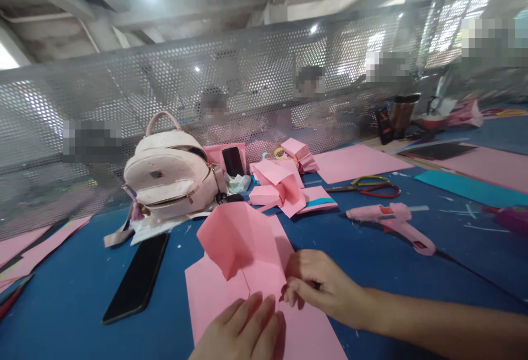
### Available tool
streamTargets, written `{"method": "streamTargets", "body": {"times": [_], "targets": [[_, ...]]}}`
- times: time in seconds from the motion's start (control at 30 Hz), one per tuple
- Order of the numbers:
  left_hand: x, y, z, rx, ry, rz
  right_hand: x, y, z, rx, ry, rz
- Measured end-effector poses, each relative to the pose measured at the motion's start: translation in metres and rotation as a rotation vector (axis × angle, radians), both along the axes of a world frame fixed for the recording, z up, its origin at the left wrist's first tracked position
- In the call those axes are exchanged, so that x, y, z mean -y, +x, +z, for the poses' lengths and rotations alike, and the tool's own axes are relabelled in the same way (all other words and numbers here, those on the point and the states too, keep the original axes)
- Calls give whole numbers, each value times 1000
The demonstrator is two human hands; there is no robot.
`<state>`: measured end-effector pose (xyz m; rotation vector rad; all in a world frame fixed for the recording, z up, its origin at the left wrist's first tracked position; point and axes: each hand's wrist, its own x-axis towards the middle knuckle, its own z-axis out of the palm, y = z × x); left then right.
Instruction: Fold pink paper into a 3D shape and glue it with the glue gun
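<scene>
A pink sheet of paper lies on the blue table in front of me, with a folded flap standing up from it. My left hand rests flat on the sheet's near part, fingers stretched out together. My right hand comes in from the right and pinches the paper's folded edge between thumb and fingers.
A black phone lies left of the sheet. Behind it sits a pale pink backpack. Folded pink paper pieces, scissors and a pink glue gun lie to the right. A perforated metal screen borders the table's far side.
</scene>
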<state>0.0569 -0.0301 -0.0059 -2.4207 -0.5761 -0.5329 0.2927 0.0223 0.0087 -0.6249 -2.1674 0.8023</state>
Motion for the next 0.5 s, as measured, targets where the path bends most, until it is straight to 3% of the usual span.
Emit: {"method": "streamTargets", "body": {"times": [0.27, 0.4, 0.5], "targets": [[-5, -9, 8, -71, -39, -120, -2, 0, 1, -30, -67, -25], [-6, -11, 15, -134, -131, -111, -2, 1, 2, 0, -56, -32], [-9, -10, 10, -59, -187, -53, -2, 1, 2, -13, -60, -54]]}}
